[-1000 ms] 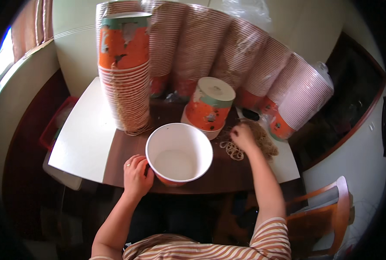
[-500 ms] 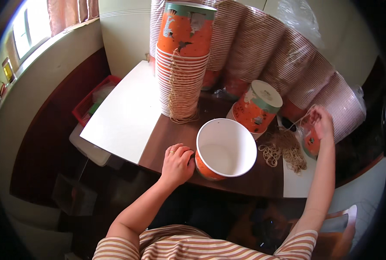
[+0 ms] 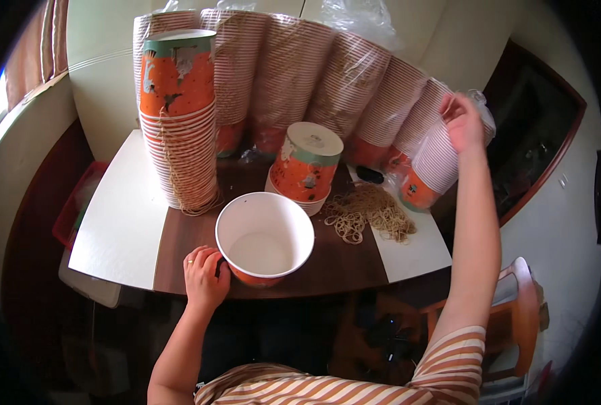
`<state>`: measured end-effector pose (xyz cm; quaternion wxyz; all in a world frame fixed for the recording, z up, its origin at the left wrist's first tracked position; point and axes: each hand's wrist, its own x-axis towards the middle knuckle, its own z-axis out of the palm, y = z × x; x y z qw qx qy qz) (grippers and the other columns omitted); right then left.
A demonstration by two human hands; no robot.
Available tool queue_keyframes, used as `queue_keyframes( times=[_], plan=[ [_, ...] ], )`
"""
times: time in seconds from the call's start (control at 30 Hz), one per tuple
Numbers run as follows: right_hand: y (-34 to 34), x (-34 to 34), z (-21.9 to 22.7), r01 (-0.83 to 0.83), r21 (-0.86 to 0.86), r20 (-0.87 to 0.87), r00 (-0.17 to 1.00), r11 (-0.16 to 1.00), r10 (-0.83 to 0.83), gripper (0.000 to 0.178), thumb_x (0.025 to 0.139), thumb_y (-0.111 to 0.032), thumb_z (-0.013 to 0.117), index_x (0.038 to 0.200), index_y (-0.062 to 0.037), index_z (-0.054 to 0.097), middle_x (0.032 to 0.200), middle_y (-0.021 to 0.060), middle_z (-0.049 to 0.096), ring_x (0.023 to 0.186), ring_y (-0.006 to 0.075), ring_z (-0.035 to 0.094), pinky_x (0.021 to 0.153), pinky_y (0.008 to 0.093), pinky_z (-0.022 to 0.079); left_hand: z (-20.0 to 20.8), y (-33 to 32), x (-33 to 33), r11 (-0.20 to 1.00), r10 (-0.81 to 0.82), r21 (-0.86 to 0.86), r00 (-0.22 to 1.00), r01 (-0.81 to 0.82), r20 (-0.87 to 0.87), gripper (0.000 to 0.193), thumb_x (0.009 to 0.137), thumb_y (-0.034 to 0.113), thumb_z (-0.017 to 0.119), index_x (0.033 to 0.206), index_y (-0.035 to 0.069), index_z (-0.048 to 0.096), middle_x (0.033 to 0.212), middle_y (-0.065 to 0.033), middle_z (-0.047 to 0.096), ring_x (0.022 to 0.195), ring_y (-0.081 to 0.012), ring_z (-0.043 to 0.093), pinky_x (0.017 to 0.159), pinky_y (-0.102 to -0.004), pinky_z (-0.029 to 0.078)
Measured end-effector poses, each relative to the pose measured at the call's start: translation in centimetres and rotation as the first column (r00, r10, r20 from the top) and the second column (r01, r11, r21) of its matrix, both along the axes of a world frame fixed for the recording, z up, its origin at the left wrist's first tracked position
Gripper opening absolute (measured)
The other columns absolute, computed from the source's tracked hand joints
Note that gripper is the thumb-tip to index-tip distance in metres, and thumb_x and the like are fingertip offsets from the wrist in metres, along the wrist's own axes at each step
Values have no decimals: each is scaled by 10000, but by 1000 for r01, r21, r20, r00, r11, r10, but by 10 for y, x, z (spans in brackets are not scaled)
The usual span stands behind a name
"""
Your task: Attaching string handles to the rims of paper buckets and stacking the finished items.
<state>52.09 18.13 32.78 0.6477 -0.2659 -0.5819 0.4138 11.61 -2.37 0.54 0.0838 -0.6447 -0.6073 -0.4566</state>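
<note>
A large paper bucket, orange outside and white inside, stands mouth up near the table's front edge. Beside its left wall, my left hand rests with loosely bent fingers and thumb apart, not wrapped round it. Raised at the far right, my right hand is in front of a plastic-wrapped bucket stack. Its fingers are curled together and slightly blurred; whatever they hold is too small to make out. Tangled tan rubber bands lie in a pile right of the bucket.
Upside-down buckets stand behind the open one. A tall nested stack with rubber bands draped down it rises at left. Several wrapped stacks line the back. A dark object lies behind the bands; a chair stands at right.
My right hand has risen from beside the rubber-band pile, where a thin strand ran from its fingers; no strand shows now. The view has turned rightward. My left hand stays beside the bucket.
</note>
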Motion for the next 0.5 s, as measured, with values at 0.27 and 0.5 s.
queue_keyframes(
  times=[0.27,0.5],
  plan=[
    [-121,-71,-114,-143,-311,364,896,940,256,80,840,-50,576,889,1,614,936,85,637,794,100,566,744,235,465,20,-50,12,941,-254,263,957,211,142,207,658,-61,612,831,51,607,817,-95,597,749,-257,554,717,-359,432],
    [-176,-108,-150,-279,-435,382,804,856,456,45,815,-41,614,821,1,600,924,26,552,857,86,517,788,225,413,85,-63,72,735,-574,69,567,674,591,411,758,56,708,1146,20,579,1080,-112,559,721,-94,560,591,-203,444]
  ],
)
